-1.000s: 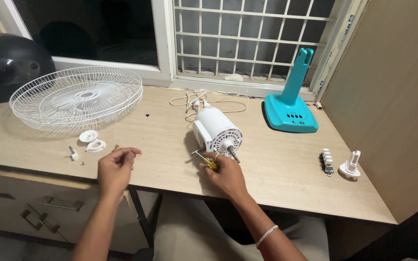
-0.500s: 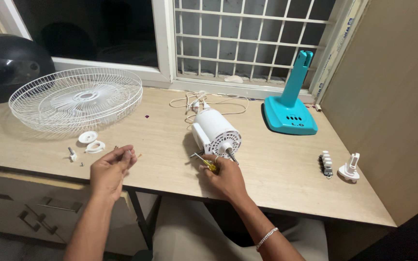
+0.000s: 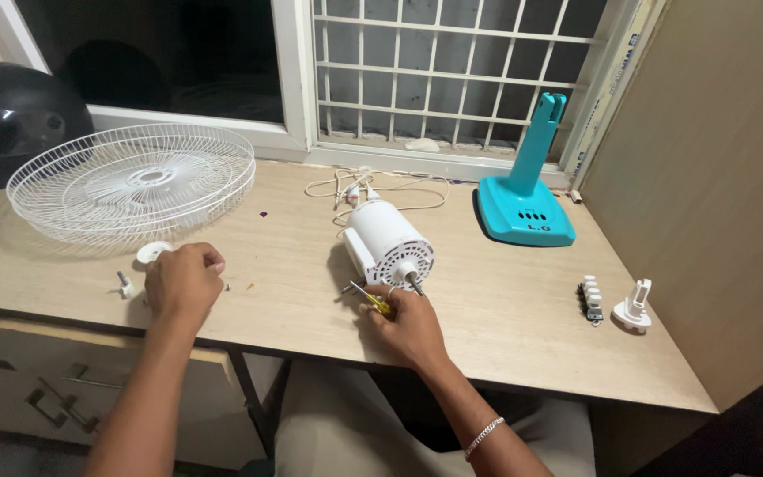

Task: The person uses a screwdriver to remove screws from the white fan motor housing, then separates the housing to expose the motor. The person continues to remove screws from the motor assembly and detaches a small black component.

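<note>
A white fan motor housing (image 3: 388, 241) lies on the wooden desk (image 3: 505, 309), its metal shaft pointing toward me. My right hand (image 3: 406, 327) rests just in front of it, holding a small screwdriver with a yellow handle (image 3: 373, 299). My left hand (image 3: 182, 281) is lowered to the desk at the left, fingers curled down over the small white parts; a white round cap (image 3: 152, 253) and a small white knob (image 3: 124, 284) show beside it. What the fingers pinch is hidden.
A white wire fan guard (image 3: 131, 179) lies at the back left, a black helmet (image 3: 11, 115) behind it. A teal fan stand (image 3: 525, 190) is at the back right. White switch buttons (image 3: 590, 299) and a white plastic bracket (image 3: 636, 307) lie near the right wall. The power cord (image 3: 373, 188) coils behind the motor.
My left hand has moved left and down from above the desk edge onto the small white parts, covering the ring. My right hand stays by the motor with the screwdriver.
</note>
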